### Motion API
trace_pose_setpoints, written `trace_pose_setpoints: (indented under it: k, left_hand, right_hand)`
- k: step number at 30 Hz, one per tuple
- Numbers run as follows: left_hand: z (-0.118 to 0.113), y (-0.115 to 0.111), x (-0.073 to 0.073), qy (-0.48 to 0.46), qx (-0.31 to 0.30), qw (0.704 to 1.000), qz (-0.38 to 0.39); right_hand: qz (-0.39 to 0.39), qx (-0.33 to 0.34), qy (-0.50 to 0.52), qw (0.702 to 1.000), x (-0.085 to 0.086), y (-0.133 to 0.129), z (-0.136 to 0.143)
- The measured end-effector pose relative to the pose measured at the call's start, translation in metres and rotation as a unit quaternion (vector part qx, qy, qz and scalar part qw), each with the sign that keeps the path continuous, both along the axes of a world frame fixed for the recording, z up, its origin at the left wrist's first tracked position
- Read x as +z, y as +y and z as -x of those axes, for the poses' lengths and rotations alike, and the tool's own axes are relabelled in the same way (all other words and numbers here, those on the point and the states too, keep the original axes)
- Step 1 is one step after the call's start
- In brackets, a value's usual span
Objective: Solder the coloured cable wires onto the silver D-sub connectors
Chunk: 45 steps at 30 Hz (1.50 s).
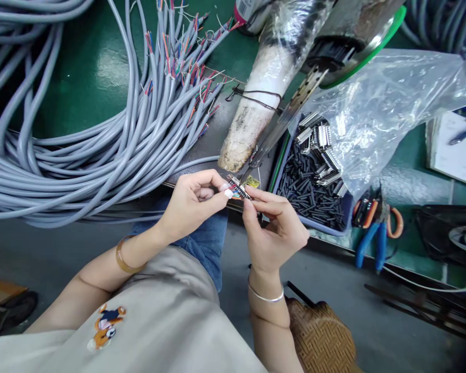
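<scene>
My left hand point(196, 199) is closed, thumb and finger pinching thin coloured wires point(236, 194) at the end of a grey cable. With my right hand point(274, 223) I grip one end of a metal multi-pin connector point(238, 185) between thumb and fingers. The wires meet the connector's row of pins; which ones are joined is too small to tell. Just above the connector, the soldering iron point(283, 122) points down with its perforated metal shaft. Beside its tip lies a yellowish pad point(252, 181). A stained white, plastic-wrapped tube point(252, 103) slants down left of the iron.
Many grey cables point(101, 150) with stripped coloured ends cover the bench's left side. On the right, a blue bin point(274, 184) holds black sleeves point(308, 189) and metal connectors point(322, 150) beside a clear plastic bag point(396, 109). Cutters with blue handles point(373, 243) hang at the bench edge.
</scene>
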State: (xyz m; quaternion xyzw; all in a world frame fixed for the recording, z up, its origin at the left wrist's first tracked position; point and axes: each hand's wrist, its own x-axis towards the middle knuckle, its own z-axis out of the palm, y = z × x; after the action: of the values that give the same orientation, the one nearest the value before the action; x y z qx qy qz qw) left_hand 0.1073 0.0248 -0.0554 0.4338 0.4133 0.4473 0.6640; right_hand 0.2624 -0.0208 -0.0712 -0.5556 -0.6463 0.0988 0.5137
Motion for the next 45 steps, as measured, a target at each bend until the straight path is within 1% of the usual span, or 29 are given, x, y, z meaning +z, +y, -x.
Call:
trace_pose_setpoints:
  k: [3, 6, 10, 17, 20, 24, 27, 36, 45]
  left_hand:
    - [-0.003, -0.002, -0.002, 0.021, 0.035, 0.999, -0.029]
    - [-0.005, -0.002, -0.003, 0.044, 0.049, 0.996, -0.053]
    - [-0.005, -0.002, -0.003, 0.064, 0.053, 0.994, -0.066]
    - [-0.005, -0.003, -0.002, 0.065, 0.06, 0.994, -0.07]
    - [-0.006, -0.003, -0.003, 0.075, 0.062, 0.991, -0.091]
    - [-0.008, -0.004, -0.005, 0.106, 0.079, 0.982, -0.136]
    - [-0.009, -0.005, -0.007, 0.119, 0.086, 0.977, -0.153]
    - [-0.009, -0.005, -0.002, 0.113, 0.081, 0.98, -0.143]
    - [-0.008, -0.005, -0.001, 0.099, 0.077, 0.984, -0.123]
  right_hand:
    - [-0.038, -0.008, -0.059, 0.998, -0.001, 0.001, 0.001]
    - [-0.05, -0.01, -0.078, 0.996, -0.001, 0.002, 0.001]
    - [-0.052, -0.003, -0.07, 0.996, -0.001, 0.003, 0.001]
    - [-0.047, 0.008, -0.053, 0.997, -0.003, 0.005, 0.0]
    - [-0.051, 0.007, -0.053, 0.997, -0.003, 0.005, 0.0]
    - [-0.055, 0.007, -0.051, 0.997, -0.002, 0.005, 0.0]
    - [-0.053, 0.006, -0.059, 0.997, -0.001, 0.006, 0.0]
    - [-0.052, -0.014, -0.077, 0.996, 0.005, 0.005, 0.002]
    - [-0.055, -0.001, -0.074, 0.996, 0.008, 0.004, 0.0]
